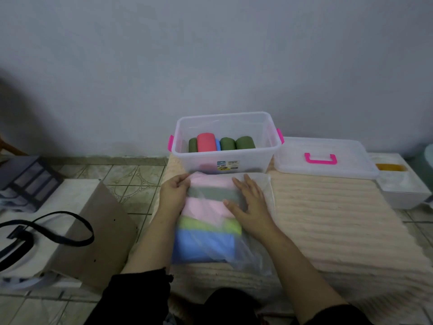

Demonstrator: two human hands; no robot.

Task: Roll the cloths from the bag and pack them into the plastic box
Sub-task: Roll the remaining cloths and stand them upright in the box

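Cloths (206,221) lie stacked in the clear bag (254,254) just near of the plastic box (225,158), left hand (173,193) pinching its far edge, right hand (251,202) flat on top, so 1 should probably slide out steadily.

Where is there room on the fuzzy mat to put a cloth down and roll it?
The cream mat lies bare right of the bag of cloths, below the lid. It is crowded in the middle: both hands, left hand and right hand, lie on the bag, right against the plastic box.
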